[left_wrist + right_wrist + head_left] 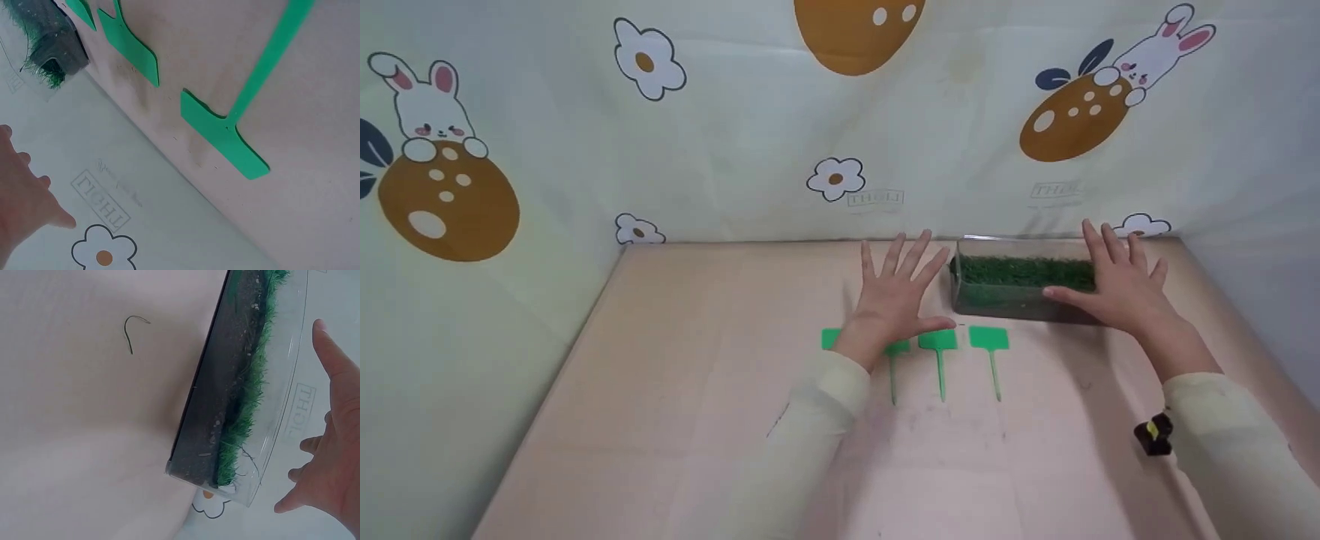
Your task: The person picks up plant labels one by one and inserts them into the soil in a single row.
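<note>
In the head view my left hand [891, 296] has its fingers spread above the table, left of a clear box [1005, 304] holding dark soil and green artificial grass [1020, 271]. My right hand [1125, 294], fingers spread too, overlaps the box's right end; in the right wrist view that hand [332, 455] is beside the clear wall, holding nothing. Several flat green plant labels [988, 337] with thin pointed stems lie in a row in front of the box. My left forearm partly hides the leftmost ones. One label [225, 138] shows large in the left wrist view.
The pale pink table [697, 375] meets a cloth backdrop [735, 150] printed with rabbits and flowers at its back edge. A loose thin dark-green strand [129, 333] lies near the box. A small black item [1153, 435] is on the right sleeve.
</note>
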The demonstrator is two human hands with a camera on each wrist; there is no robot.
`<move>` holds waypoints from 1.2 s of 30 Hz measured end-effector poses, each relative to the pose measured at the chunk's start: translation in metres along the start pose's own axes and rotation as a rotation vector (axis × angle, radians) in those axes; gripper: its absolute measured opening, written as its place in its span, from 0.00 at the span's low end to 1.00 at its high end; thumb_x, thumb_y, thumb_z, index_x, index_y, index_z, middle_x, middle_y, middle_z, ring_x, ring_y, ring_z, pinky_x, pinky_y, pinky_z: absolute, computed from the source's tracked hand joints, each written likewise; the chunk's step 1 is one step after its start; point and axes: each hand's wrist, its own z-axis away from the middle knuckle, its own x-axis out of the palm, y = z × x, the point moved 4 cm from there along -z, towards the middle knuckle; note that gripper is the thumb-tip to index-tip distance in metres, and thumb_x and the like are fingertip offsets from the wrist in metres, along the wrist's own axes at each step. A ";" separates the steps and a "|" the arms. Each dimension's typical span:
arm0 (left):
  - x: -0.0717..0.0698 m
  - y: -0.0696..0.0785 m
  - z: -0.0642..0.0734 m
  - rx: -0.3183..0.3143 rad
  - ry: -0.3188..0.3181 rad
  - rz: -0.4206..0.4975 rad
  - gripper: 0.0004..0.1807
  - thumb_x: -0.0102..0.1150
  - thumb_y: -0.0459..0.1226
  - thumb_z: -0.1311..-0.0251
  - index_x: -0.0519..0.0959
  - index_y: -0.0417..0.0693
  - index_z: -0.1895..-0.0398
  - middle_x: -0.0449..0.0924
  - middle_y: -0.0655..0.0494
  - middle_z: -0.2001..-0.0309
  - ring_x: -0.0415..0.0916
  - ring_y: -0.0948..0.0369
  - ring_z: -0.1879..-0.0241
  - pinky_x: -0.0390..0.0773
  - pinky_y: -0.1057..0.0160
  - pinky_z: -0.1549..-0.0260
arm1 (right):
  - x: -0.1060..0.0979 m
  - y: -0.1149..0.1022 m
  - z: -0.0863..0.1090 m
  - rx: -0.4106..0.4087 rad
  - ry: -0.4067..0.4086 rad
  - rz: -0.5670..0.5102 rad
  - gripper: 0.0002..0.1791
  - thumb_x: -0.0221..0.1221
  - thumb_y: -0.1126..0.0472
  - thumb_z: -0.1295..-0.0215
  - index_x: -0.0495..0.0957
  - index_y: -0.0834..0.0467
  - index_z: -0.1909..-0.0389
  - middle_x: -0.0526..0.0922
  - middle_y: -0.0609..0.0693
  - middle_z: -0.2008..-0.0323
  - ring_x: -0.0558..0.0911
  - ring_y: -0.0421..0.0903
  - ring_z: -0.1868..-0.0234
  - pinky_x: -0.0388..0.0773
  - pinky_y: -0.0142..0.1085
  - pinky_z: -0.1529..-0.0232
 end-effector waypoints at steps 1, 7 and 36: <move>0.001 0.002 0.000 0.017 -0.001 0.005 0.56 0.46 0.77 0.45 0.34 0.72 0.20 0.25 0.62 0.18 0.28 0.51 0.18 0.34 0.29 0.28 | 0.000 0.001 0.000 0.001 0.004 -0.003 0.66 0.58 0.25 0.43 0.27 0.50 0.20 0.33 0.69 0.22 0.29 0.75 0.24 0.25 0.81 0.40; 0.003 0.013 -0.002 0.082 0.002 0.050 0.55 0.47 0.75 0.44 0.35 0.71 0.20 0.26 0.63 0.18 0.25 0.55 0.18 0.31 0.32 0.27 | 0.000 0.010 0.004 0.011 0.023 -0.002 0.65 0.57 0.25 0.42 0.27 0.52 0.20 0.34 0.71 0.22 0.29 0.74 0.24 0.26 0.81 0.39; 0.013 0.043 -0.030 -0.135 -0.136 0.822 0.53 0.63 0.55 0.37 0.38 0.65 0.19 0.36 0.60 0.18 0.44 0.56 0.20 0.59 0.52 0.26 | -0.004 0.041 0.004 0.101 -0.002 -0.067 0.67 0.58 0.28 0.39 0.26 0.61 0.22 0.32 0.76 0.24 0.42 0.81 0.28 0.46 0.77 0.36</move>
